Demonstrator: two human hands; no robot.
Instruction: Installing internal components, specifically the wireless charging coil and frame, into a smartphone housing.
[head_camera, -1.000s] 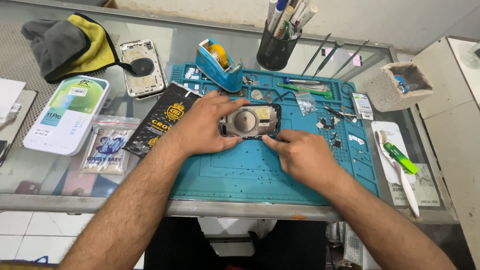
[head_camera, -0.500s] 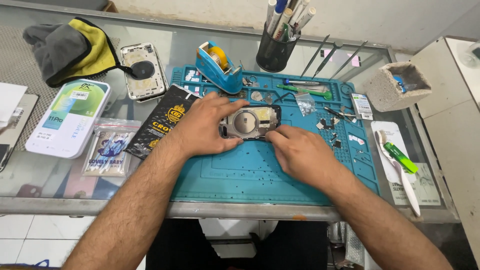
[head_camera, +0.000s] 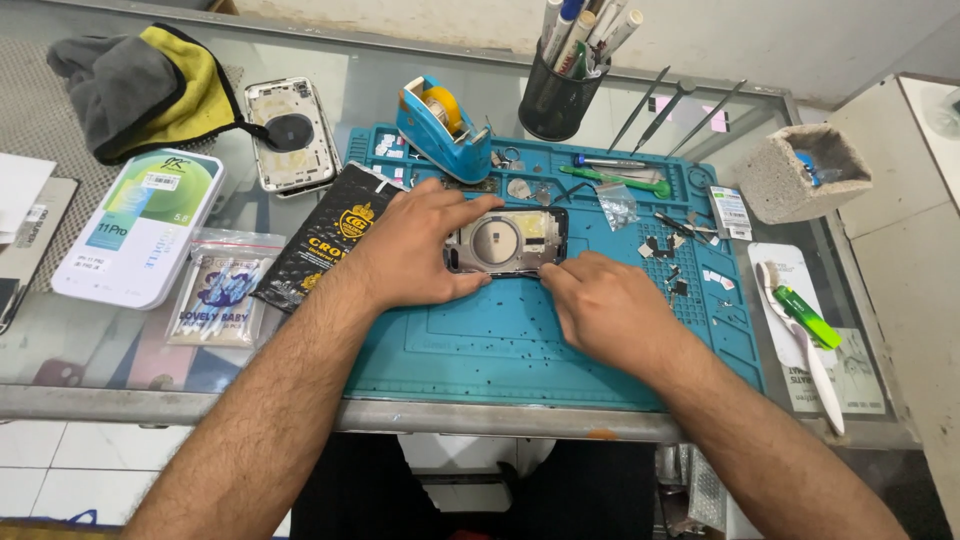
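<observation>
Glass workbench (head_camera: 640, 100), teal repair mat (head_camera: 480, 350), both hands on phone housing (head_camera: 507, 241)

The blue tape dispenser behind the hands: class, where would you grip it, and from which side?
Probably grip the tape dispenser across its two flat side walls at mid-body, coming from above. The yellow roll sits between those walls, the cutter end sticks out, and the top is unobstructed.

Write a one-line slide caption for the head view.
Both hands, left hand and right hand, steady an opened phone housing on a teal repair mat.

Blue tape dispenser (head_camera: 440, 122), black pen cup (head_camera: 556, 100), grey-yellow cloth (head_camera: 150, 85), green-handled brush (head_camera: 805, 330) on glass counter (head_camera: 380, 85).
</observation>
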